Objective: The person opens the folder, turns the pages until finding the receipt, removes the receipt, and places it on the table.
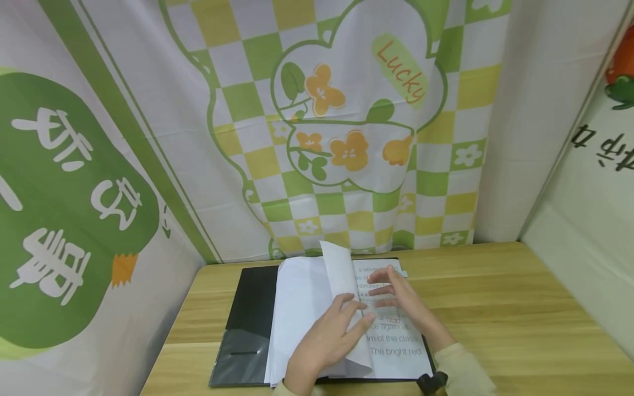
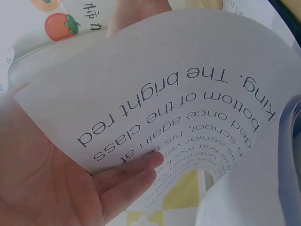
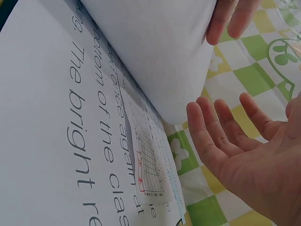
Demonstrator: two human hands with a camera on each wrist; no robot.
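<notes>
A black folder (image 1: pixel 257 291) lies spread on the table, holding a stack of white sheets (image 1: pixel 299 308). One loose page (image 1: pixel 342 275) stands lifted and curled along the middle. My left hand (image 1: pixel 329 335) is at this page, fingers extended against it; in the left wrist view, two fingertips (image 2: pixel 153 165) lie across its printed side. Over the large-print sheet (image 1: pixel 396 352) on the right hovers my right hand (image 1: pixel 401 291), its fingers loosely bent and nothing held. On that sheet lies a small slip (image 3: pixel 148 165) with a printed grid and red marks.
The wooden table (image 1: pixel 505 319) extends to the right and left of the folder. Behind it hangs a checkered green and yellow cloth (image 1: pixel 346 209). A dark band (image 1: pixel 432 382) circles the right wrist. Printed fabric walls stand at both sides.
</notes>
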